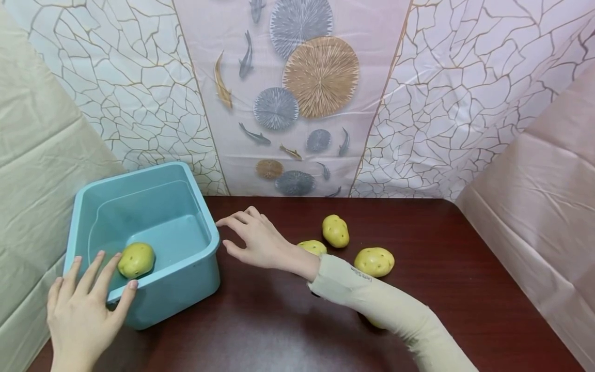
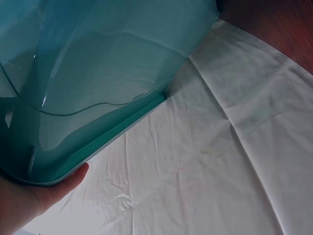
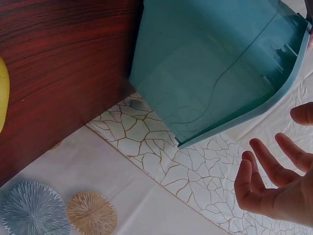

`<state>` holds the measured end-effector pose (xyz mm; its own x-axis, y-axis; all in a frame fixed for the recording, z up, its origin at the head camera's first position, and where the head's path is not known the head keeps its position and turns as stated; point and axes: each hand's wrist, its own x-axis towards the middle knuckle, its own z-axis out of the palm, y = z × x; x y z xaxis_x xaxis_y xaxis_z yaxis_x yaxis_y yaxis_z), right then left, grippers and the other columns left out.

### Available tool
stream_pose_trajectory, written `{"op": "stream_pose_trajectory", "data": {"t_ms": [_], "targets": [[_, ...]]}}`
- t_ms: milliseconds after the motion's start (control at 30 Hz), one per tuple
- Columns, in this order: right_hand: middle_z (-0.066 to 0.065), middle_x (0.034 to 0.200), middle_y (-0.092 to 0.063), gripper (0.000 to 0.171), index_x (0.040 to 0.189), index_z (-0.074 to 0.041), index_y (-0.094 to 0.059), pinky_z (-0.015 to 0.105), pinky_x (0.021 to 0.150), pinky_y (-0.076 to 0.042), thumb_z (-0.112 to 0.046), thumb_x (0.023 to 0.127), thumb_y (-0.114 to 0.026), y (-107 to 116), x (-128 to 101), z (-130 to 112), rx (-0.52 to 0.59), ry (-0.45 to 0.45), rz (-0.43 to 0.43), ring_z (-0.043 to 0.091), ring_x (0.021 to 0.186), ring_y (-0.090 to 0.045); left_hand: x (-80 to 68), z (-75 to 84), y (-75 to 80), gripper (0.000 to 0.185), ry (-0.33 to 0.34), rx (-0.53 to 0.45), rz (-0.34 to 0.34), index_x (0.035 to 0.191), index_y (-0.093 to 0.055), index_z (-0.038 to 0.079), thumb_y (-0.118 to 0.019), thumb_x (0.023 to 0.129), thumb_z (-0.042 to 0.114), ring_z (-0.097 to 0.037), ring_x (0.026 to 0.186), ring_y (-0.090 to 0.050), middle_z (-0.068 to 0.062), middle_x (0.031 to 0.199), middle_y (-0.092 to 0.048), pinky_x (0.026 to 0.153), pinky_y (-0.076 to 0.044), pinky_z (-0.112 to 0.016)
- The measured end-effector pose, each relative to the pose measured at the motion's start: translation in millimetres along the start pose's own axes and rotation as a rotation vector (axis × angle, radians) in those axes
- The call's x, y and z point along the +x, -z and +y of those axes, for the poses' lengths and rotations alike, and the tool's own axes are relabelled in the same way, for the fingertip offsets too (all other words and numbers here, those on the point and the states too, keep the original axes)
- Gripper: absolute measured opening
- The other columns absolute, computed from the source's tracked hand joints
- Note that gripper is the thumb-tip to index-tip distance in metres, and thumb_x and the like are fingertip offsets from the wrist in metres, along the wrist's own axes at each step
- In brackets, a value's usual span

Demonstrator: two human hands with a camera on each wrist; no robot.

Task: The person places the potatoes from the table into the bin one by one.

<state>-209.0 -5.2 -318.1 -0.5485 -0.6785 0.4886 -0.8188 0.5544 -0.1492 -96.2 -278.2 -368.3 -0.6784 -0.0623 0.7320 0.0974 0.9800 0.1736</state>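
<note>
A light blue plastic bin [image 1: 167, 294] stands at the left of the table with one yellow-green potato [image 1: 137, 260] on its floor. My left hand [image 1: 85, 305] rests at the bin's near left corner, its fingers spread over the rim. In the left wrist view a digit [image 2: 68, 183] lies along the bin's edge. Just right of the bin, my right hand [image 1: 253, 237] hovers with fingers loosely bent and nothing in them. The right wrist view shows that hand [image 3: 279, 181] beside the bin's rim [image 3: 244, 119], its fingers and thumb apart.
Several potatoes lie on the dark red table [image 1: 260, 330] around my right forearm: one at the back [image 1: 335, 231], a potato [image 1: 374, 262] farther right, and a potato [image 1: 312, 247] partly behind my wrist. My sleeve [image 1: 386, 305] covers most of another. Patterned cloth [image 1: 297, 155] hangs behind.
</note>
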Motion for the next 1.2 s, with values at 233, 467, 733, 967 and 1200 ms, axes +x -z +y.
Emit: {"op": "stream_pose_trajectory", "data": {"t_ms": [233,467,733,967,1200], "targets": [[-0.006,0.105,-0.062,0.031,0.113,-0.019,-0.057,0.024,0.074,-0.039,-0.024,0.083,-0.055,-2,-9,3,0.017,0.020,0.037,0.011,0.086,-0.047,-1.1,0.1,-0.5,0.053,0.003,0.000,-0.004,0.120,-0.054,0.010,-0.051,0.081,0.046,-0.039,0.129,-0.032,-0.024,0.122,-0.053,0.101,-0.020,-0.060],[-0.005,0.104,-0.062,0.030,0.112,-0.017,-0.058,0.023,0.073,-0.039,-0.022,0.082,-0.056,0,-16,7,0.050,0.031,0.071,0.011,0.085,-0.047,-1.4,-0.1,0.1,0.055,-0.003,-0.002,0.010,0.119,-0.054,0.010,-0.047,0.081,0.049,-0.039,0.129,-0.033,-0.024,0.120,-0.054,0.100,-0.021,-0.059],[-0.006,0.103,-0.063,0.030,0.111,-0.018,-0.058,0.023,0.072,-0.040,-0.021,0.081,-0.057,5,-22,9,0.026,0.033,0.084,0.011,0.084,-0.048,-1.5,-0.2,-0.1,0.054,0.000,-0.009,0.009,0.119,-0.054,0.010,-0.048,0.081,0.048,-0.038,0.129,-0.032,-0.024,0.121,-0.053,0.101,-0.020,-0.059],[-0.004,0.102,-0.063,0.030,0.111,-0.015,-0.059,0.023,0.072,-0.041,-0.019,0.081,-0.058,5,-30,14,0.047,0.030,0.078,0.012,0.085,-0.048,-1.2,0.1,0.0,0.054,0.001,-0.011,0.008,0.119,-0.054,0.011,-0.048,0.081,0.048,-0.038,0.130,-0.032,-0.024,0.121,-0.053,0.101,-0.020,-0.059],[-0.005,0.102,-0.063,0.031,0.112,-0.016,-0.058,0.023,0.072,-0.042,-0.020,0.081,-0.057,5,-34,18,0.030,0.021,0.071,0.012,0.084,-0.048,-0.8,0.6,0.0,0.056,-0.007,-0.014,0.023,0.120,-0.054,0.011,-0.044,0.082,0.052,-0.037,0.129,-0.033,-0.024,0.120,-0.054,0.100,-0.021,-0.059]]}}
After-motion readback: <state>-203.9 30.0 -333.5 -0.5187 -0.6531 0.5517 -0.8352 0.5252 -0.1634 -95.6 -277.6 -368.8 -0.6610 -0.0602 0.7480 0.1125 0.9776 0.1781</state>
